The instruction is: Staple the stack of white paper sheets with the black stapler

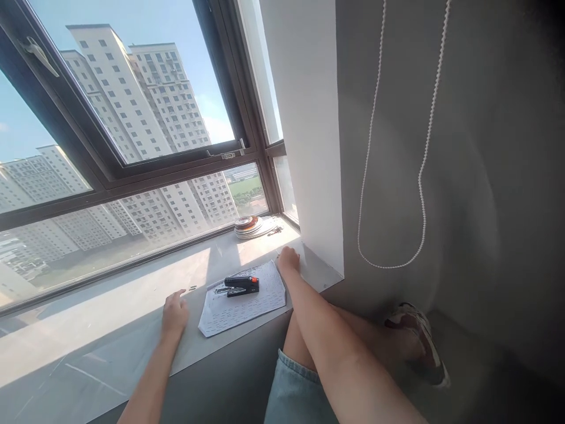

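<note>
A black stapler (242, 286) with an orange-red patch at one end lies on a stack of printed paper sheets (260, 303) on the windowsill. My left hand (175, 313) rests on the sill to the left of the sheets, open, fingers a little bent and touching neither paper nor stapler. Close to its fingertips lie a few tiny dark bits (192, 288), too small to name. My right hand (289, 260) is at the far right corner of the sheets with its fingers curled closed. Whatever it may hold there is hidden.
Farther back on the sill (110, 330) stands a stack of plates (248, 226), with small dark objects (276, 230) beside it. Behind runs a dark-framed window (176, 176). A beaded blind cord (422, 206) hangs at the right, above my shoe (424, 338).
</note>
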`<move>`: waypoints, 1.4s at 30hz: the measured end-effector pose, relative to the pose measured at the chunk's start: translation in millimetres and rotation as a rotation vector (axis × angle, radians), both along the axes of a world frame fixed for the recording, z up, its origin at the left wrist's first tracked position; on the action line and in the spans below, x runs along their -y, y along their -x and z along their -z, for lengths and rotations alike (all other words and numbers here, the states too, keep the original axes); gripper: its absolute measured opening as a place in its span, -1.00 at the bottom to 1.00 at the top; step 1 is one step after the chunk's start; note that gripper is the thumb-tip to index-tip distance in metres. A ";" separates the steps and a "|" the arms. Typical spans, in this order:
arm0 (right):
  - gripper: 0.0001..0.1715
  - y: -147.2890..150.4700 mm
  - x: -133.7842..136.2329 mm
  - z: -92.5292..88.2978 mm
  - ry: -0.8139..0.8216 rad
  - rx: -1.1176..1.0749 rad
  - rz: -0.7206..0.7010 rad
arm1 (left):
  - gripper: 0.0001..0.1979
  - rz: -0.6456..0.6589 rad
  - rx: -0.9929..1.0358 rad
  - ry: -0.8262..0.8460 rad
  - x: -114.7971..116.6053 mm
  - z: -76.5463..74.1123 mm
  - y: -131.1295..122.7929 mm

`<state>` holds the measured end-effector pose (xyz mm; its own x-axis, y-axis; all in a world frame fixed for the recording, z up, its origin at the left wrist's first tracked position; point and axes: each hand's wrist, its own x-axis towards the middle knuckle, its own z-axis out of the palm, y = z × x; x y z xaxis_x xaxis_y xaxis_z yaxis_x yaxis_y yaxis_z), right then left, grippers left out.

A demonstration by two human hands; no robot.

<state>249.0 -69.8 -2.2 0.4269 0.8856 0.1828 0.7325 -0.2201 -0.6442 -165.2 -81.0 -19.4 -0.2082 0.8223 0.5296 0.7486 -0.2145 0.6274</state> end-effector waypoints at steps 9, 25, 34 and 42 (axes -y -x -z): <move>-0.69 -4.2 -7.7 8.3 0.040 0.015 0.007 | -0.72 0.086 -0.020 0.232 -4.5 14.4 -11.2; -0.62 100.1 38.5 -8.1 -0.376 0.226 -0.771 | -0.75 0.096 -0.007 0.155 -9.3 17.6 -6.9; -0.69 95.2 40.8 -10.0 -0.151 0.282 -0.839 | -0.82 0.105 -0.171 0.080 -1.2 7.7 -7.3; -0.68 96.0 37.3 -8.8 -0.119 0.291 -0.860 | -0.71 -0.008 -0.415 0.023 8.7 3.2 -8.2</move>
